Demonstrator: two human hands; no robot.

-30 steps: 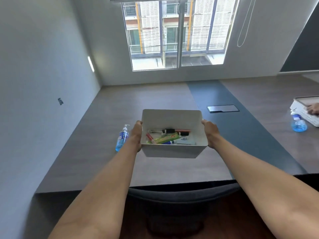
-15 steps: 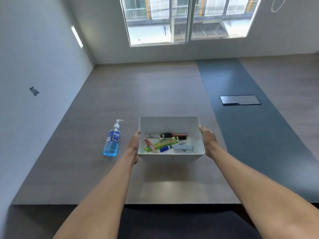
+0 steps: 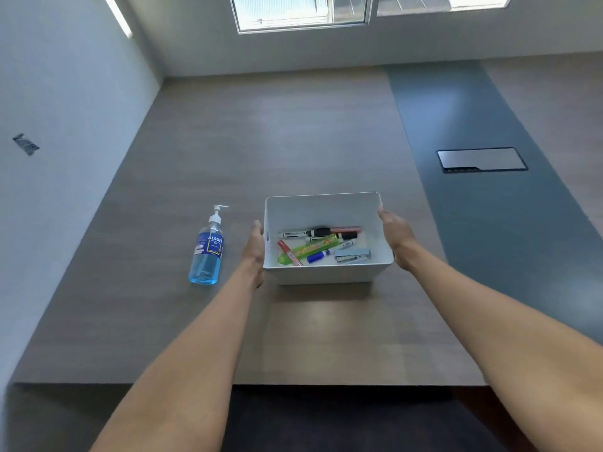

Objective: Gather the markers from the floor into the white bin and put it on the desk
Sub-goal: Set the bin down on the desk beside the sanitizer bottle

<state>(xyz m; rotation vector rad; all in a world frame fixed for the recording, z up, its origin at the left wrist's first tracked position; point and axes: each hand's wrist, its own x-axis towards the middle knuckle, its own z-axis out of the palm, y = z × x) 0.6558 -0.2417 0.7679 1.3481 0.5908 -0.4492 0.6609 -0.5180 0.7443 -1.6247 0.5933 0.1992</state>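
A single head-worn wide-angle view looks forward and steeply down from above the near edge of the desk [image 3: 202, 164]. It faces the window [image 3: 303, 11] beyond the desk's far edge, at arm's reach.

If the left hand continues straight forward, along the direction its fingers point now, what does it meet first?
Probably nothing soon. The left hand lies along the left wall of the white bin, fingers pointing away across the desk. Ahead is bare desk up to the far wall. The sanitizer bottle stands off to its left, outside that line.
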